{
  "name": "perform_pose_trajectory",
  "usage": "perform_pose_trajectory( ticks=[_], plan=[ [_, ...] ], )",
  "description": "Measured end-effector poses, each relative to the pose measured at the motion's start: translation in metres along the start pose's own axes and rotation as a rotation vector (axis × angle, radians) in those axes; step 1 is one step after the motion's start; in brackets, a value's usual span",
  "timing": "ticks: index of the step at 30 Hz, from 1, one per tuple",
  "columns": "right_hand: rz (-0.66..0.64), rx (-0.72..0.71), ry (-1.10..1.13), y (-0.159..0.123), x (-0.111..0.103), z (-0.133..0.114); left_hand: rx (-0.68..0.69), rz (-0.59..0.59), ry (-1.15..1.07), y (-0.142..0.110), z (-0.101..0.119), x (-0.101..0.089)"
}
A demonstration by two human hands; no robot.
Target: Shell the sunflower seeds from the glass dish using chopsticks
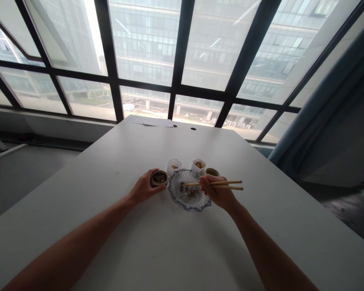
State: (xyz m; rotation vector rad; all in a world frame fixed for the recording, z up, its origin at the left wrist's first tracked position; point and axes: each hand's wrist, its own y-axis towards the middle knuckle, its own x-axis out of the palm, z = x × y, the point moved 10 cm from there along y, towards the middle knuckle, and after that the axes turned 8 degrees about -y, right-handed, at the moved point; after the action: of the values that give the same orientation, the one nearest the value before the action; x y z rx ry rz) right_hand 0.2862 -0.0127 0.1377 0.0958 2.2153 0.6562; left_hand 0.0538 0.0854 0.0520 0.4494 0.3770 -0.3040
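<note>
My left hand (144, 188) is wrapped round a small round cup (159, 178) with dark, seed-like pieces inside. In my right hand (219, 193) is a pair of wooden chopsticks (230, 184), their tips over a clear glass dish (190, 207) with a scalloped rim. Small dark and brown pieces (191, 192) lie in the dish near the tips; whether the chopsticks grip one I cannot tell. Behind the dish stand a white container (174, 165) with a few brown bits and another white container (198, 165) holding more brown pieces. A greenish round cup (212, 172) is partly hidden behind my right hand.
White paper sheets (151, 121) lie at the far end of the white table (133, 145), beside two dark cable holes (193, 129). Large framed windows (176, 89) rise beyond it. A blue-grey curtain (318, 105) hangs at the right.
</note>
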Motion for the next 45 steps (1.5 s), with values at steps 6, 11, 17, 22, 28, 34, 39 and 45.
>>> perform_pose_trajectory(
  ticks=[6,11,17,22,28,34,39,45],
  plan=[
    [-0.004,-0.01,-0.023,0.004,0.007,0.005,-0.005,-0.001,0.011,0.0,0.0,0.0],
    [-0.011,0.028,-0.001,0.003,0.009,0.014,-0.012,-0.004,-0.002,0.0,0.0,0.0],
    [0.003,0.017,-0.028,0.003,0.01,0.016,-0.013,-0.009,0.002,0.0,0.0,0.001],
    [0.031,-0.067,-0.072,0.004,0.01,0.006,-0.014,-0.007,0.009,0.0,0.002,0.0],
    [0.016,-0.068,-0.075,0.003,0.01,0.005,-0.014,-0.005,0.002,0.0,0.001,0.0],
    [0.043,-0.008,-0.098,0.001,0.005,0.011,-0.033,-0.012,-0.007,0.0,-0.002,0.001],
    [0.026,0.046,-0.112,0.0,0.008,0.017,-0.026,-0.004,0.002,0.0,-0.003,0.001],
    [0.011,0.057,-0.071,-0.001,0.01,0.02,-0.028,-0.009,-0.007,0.0,-0.004,0.001]
  ],
)
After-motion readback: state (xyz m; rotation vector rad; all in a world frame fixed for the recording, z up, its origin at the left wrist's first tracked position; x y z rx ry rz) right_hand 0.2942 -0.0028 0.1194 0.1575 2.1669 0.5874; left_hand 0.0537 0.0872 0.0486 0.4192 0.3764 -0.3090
